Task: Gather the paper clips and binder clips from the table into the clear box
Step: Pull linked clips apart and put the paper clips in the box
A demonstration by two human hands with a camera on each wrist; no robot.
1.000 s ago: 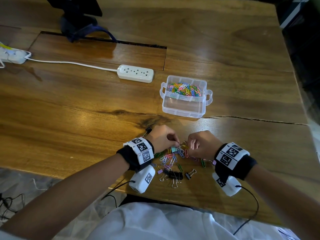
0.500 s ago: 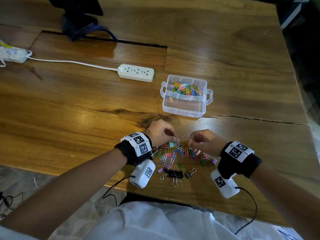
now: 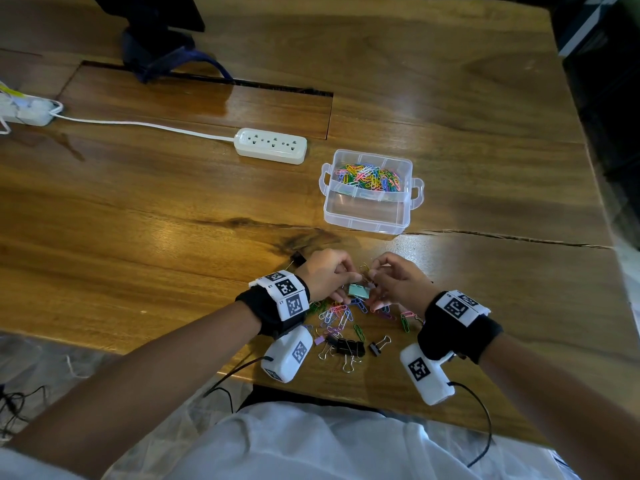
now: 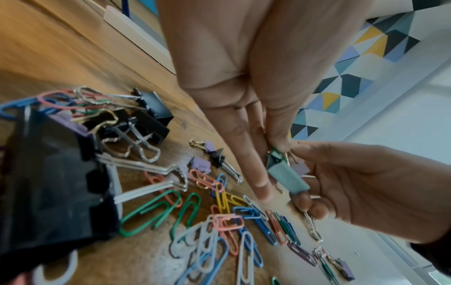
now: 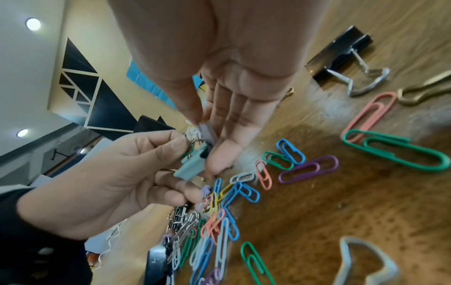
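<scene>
Above the clip pile, both hands meet: the left hand pinches a teal binder clip, the right hand pinches a lilac one touching it. Beyond them sits the box, straight ahead, slightly nearer the right hand.

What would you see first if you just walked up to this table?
Probably the two hands meeting over a colourful heap of paper clips at the near edge, the left hand and right hand together pinching a teal binder clip. Further back stands the clear box, rainbow clips in its far compartment.
</scene>
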